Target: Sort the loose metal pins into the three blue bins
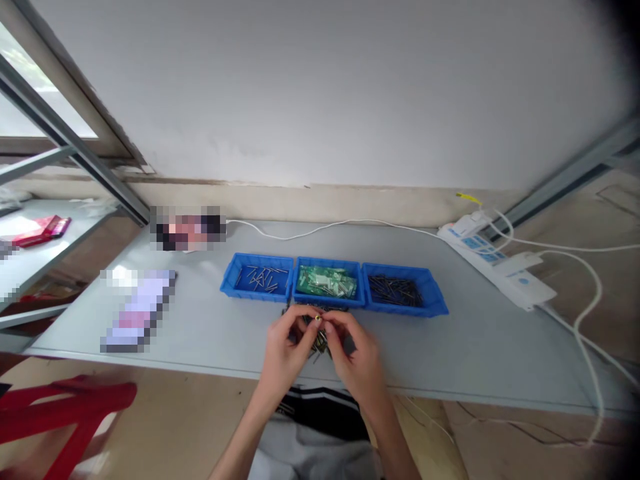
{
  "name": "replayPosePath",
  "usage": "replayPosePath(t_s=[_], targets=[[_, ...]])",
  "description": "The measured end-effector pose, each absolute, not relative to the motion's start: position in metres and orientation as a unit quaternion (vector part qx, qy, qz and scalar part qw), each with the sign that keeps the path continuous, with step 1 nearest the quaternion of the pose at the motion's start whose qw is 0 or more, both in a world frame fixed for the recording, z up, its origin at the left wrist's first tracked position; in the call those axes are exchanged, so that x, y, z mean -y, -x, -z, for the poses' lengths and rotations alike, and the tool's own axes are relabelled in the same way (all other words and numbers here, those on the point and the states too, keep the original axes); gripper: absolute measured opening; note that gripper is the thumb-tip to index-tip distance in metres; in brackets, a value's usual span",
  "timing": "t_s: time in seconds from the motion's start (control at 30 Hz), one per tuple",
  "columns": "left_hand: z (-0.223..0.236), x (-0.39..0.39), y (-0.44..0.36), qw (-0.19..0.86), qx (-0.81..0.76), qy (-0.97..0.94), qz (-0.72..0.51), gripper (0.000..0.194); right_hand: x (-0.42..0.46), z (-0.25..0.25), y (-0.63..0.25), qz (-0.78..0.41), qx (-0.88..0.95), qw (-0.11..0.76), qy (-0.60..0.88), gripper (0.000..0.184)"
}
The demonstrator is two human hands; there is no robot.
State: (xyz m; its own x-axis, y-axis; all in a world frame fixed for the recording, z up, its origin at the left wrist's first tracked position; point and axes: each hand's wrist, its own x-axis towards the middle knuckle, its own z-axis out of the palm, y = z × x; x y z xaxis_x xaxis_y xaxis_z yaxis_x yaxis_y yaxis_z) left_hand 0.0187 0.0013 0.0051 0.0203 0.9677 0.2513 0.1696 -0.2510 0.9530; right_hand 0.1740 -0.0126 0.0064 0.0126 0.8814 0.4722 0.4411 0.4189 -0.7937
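Note:
My left hand (287,343) and my right hand (355,350) meet close to the table's front edge, thumbs and forefingers pinched together. Between the fingertips is a small gold-coloured metal piece (318,318) with a round end; its rest is hidden by the fingers. Under and behind the hands lies a pile of thin metal pins (320,343), partly covered by them. Just beyond stand three blue bins side by side. The left bin (230,287) holds silvery pins, the middle bin (300,298) small shiny parts in green plastic, and the right bin (435,303) dark pins.
A phone-like object (140,310), blurred out, lies at the left of the grey table (200,333). Another blurred item (193,232) is at the back left. A white power strip (500,267) with cables runs along the right. A red stool (75,407) stands at lower left.

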Motion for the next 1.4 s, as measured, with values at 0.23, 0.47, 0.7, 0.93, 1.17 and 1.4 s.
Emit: replayPosePath(t_s=[0.23, 0.47, 0.7, 0.93, 1.17, 1.4], targets=[[-0.003, -0.001, -0.017, 0.375, -0.475, -0.615, -0.505, 0.009, 0.013, -0.005, -0.173, -0.233, 0.662, 0.511, 0.497, 0.012], [-0.002, 0.0, -0.015, 0.372, -0.495, -0.611, -0.494, 0.007, 0.013, -0.006, -0.172, -0.225, 0.657, 0.529, 0.487, 0.01], [-0.007, 0.0, -0.016, 0.354, -0.496, -0.628, -0.483, 0.007, 0.014, -0.008, -0.171, -0.168, 0.666, 0.555, 0.47, 0.009], [-0.011, 0.006, -0.016, 0.357, -0.516, -0.513, -0.585, 0.02, -0.013, -0.036, -0.227, 0.034, 0.537, 0.575, 0.616, 0.009], [-0.002, 0.008, -0.013, 0.388, -0.525, -0.478, -0.588, 0.026, -0.002, -0.025, -0.256, 0.071, 0.611, 0.483, 0.623, 0.012], [-0.001, 0.007, -0.012, 0.393, -0.537, -0.5, -0.555, 0.028, 0.015, 0.006, -0.222, -0.044, 0.749, 0.329, 0.573, 0.028]])
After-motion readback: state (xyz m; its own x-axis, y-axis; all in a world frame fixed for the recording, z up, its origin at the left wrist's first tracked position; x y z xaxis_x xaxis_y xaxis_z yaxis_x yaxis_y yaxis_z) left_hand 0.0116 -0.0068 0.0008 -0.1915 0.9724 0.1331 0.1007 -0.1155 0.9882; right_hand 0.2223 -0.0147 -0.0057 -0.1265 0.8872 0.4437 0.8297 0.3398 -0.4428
